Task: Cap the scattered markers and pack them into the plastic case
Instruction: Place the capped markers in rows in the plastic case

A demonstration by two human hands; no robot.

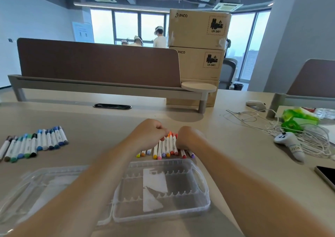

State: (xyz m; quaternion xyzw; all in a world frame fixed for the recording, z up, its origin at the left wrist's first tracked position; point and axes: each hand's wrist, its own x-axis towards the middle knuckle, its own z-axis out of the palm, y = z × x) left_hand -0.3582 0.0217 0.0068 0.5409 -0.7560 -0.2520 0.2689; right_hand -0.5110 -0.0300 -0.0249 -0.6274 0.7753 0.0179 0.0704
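Observation:
A row of warm-coloured markers [165, 147] with orange, red, pink and purple caps lies on the desk just beyond the clear plastic case [203, 191]. My left hand [148, 133] and my right hand [188, 138] flank this row, fingers curled around the markers on each side. Several of the markers are hidden under my hands. The case lies open in front of me, its ridged tray bare, with its lid [36, 187] folded out to the left. A second row of blue, green and dark markers [34, 143] lies at the left.
A white game controller [290, 145] and tangled white cables [297, 133] lie at the right, with green packaging [297, 120] behind. A phone [326, 178] sits at the right edge. Stacked cardboard boxes [197, 55] and a brown divider panel [97, 64] stand at the back.

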